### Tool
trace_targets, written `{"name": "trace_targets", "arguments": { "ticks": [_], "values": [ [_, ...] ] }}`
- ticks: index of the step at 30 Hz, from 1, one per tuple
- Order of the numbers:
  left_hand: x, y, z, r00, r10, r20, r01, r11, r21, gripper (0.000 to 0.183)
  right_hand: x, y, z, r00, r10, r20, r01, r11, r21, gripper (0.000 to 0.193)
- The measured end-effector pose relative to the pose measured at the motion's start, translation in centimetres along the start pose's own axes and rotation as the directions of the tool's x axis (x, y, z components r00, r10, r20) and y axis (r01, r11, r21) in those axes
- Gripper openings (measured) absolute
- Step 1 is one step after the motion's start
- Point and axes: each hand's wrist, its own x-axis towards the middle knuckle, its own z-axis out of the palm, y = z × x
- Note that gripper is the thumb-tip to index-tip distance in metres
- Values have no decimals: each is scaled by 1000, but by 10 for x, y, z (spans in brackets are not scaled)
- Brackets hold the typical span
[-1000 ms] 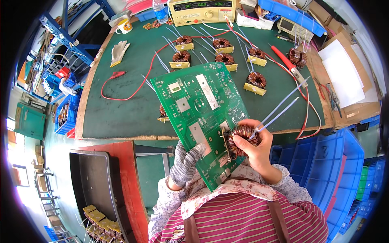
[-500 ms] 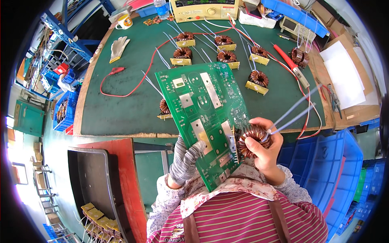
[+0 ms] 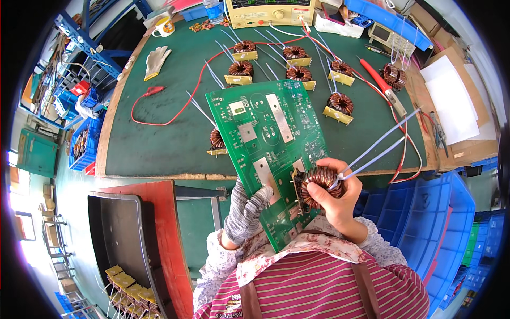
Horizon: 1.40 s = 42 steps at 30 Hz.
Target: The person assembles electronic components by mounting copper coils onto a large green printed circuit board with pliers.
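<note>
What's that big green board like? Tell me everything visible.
The circuit board is flat, green and roughly rectangular, with pale, metallic-looking patches, holes and fine white markings. It is tilted, partly hiding the worktable. The grey-gloved left hand grips its left edge, thumb on its face; the right hand holds a copper-coloured coil by its lower right side, contact unclear.

My bench [image 3: 159, 151] is pretty busy, ngl. At the back I've got a beige power supply [image 3: 271, 17] with a water bottle [image 3: 213, 13] just left of it. Further left there's a mug [image 3: 165, 27], then a white glove [image 3: 156, 63], then a red clip [image 3: 155, 90]. White paper [image 3: 449, 103] sits over on my right, blue crates [image 3: 433, 218] below that, and a green cabinet [image 3: 40, 153] way off left.
</note>
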Motion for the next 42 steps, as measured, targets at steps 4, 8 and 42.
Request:
{"name": "trace_targets", "arguments": {
  "ticks": [4, 8, 42],
  "values": [
    [-2, 3, 6, 999, -52, 2, 52, 998, -26, 39, -1, -6, 10, 984, -180, 12, 178, 955, -237, 37],
    [0, 3, 6, 997, -59, 52, 63, 995, -81, 43, 4, -13, 15, 913, -393, 106, 403, 836, -373, 39],
    [7, -8, 10, 996, -85, 34, 87, 993, -77, 49, 12, -21, 6, 986, -150, 79, 167, 930, -327, 33]
  ]
}}
